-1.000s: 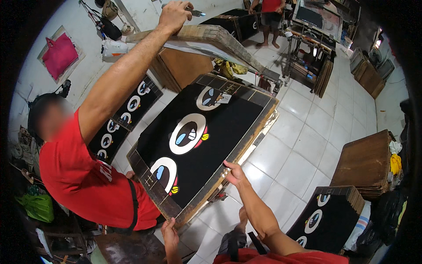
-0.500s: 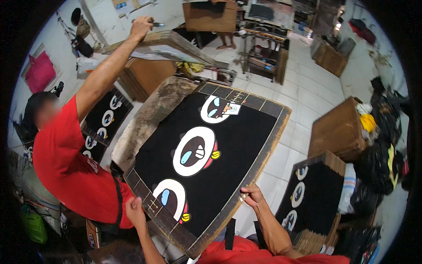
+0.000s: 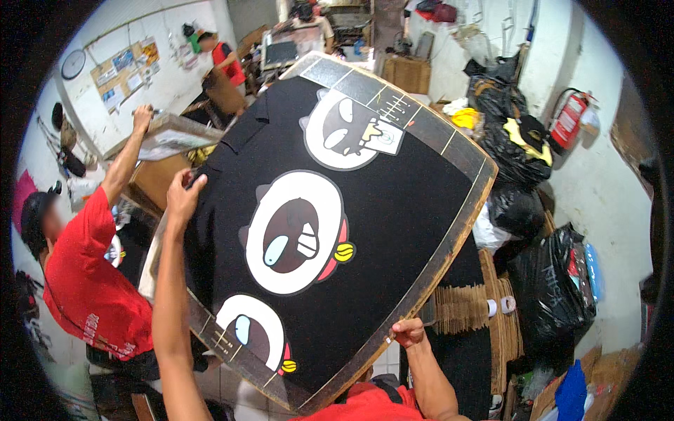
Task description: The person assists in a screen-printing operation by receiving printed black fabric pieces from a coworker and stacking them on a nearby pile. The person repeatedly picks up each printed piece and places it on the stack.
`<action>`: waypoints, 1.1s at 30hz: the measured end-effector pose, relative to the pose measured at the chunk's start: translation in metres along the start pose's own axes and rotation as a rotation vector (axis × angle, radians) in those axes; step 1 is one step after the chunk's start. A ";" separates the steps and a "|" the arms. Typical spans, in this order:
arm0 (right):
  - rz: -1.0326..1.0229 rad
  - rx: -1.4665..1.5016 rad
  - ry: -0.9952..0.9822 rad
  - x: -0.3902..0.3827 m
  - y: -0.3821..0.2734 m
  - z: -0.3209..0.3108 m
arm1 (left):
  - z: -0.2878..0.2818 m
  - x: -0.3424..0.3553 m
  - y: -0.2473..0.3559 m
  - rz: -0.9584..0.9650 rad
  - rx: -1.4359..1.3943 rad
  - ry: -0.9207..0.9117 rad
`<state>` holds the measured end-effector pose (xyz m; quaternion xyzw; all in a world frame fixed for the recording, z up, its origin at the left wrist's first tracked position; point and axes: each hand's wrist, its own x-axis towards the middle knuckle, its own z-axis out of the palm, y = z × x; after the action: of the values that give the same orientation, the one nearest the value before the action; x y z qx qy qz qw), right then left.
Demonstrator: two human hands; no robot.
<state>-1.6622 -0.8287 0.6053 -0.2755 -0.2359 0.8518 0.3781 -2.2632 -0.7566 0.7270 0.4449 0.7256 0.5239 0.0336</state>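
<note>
A large wooden board [image 3: 472, 184] tilts in front of me, with black fabric [image 3: 393, 231] spread over it. White ring-shaped cartoon prints run down the fabric, among them a large middle print [image 3: 256, 235] with a red and yellow detail. Pale lines and tick marks show along the board's uncovered margins. My right hand [image 3: 410, 332] grips the near right edge, thumb on top. Higher up on the left, my left hand [image 3: 182, 196] is closed round the board's left edge; its fingertips are partly hidden.
At the left a co-worker in red [image 3: 95, 281] holds up a raised screen frame [image 3: 165, 138]. Stacked boards [image 3: 460, 309] stand below right, beside black plastic bags [image 3: 551, 302]. A fire extinguisher [image 3: 570, 121] hangs on the right wall. Another person [image 3: 228, 63] stands farther back.
The board has come up off its support, nearer to me and tilted. My left hand has gone from beside the near left corner to the left edge farther up. The view has swung right.
</note>
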 end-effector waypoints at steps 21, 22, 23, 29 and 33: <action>-0.336 -0.012 -0.137 -0.046 0.144 0.101 | -0.130 0.071 0.080 -0.030 -0.526 -0.305; -0.356 0.022 -0.128 -0.051 0.141 0.097 | -0.126 0.071 0.083 -0.053 -0.573 -0.355; -0.309 0.002 -0.098 -0.050 0.146 0.099 | -0.124 0.076 0.084 -0.036 -0.603 -0.324; -0.309 0.092 -0.044 -0.064 0.160 0.132 | -0.119 0.105 0.106 -0.004 -0.659 -0.425; -0.287 0.102 0.107 -0.066 0.177 0.152 | -0.109 0.130 0.114 0.040 -0.730 -0.495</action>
<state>-1.8152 -1.0158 0.6284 -0.2643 -0.2088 0.7840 0.5215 -2.3279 -0.7418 0.9199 0.5299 0.4544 0.6241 0.3512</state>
